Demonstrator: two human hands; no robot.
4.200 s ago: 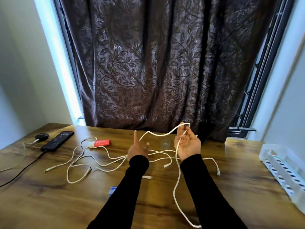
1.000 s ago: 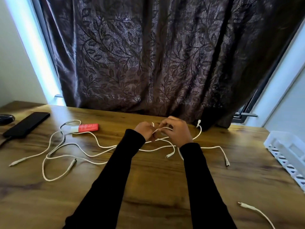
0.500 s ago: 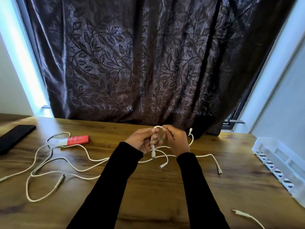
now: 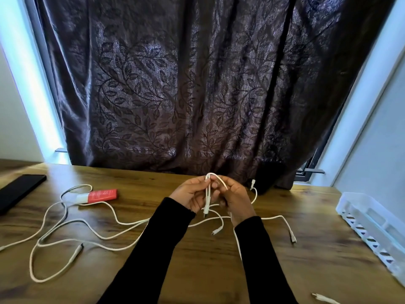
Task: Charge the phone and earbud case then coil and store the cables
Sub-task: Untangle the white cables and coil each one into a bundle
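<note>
Above the wooden table [image 4: 197,270], left hand [image 4: 192,197] and right hand [image 4: 235,198] both pinch a folded white cable [image 4: 208,194] between them, fingers curled around its loop, its plug hanging just above the table.

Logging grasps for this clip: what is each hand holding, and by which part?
Both the left hand and right hand pinch one white cable at its folded loop, near the bend.

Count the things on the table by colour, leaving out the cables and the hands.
Black: 1, the phone
Red and white: 1, the tube
White: 1, the basket
Total: 3
</note>
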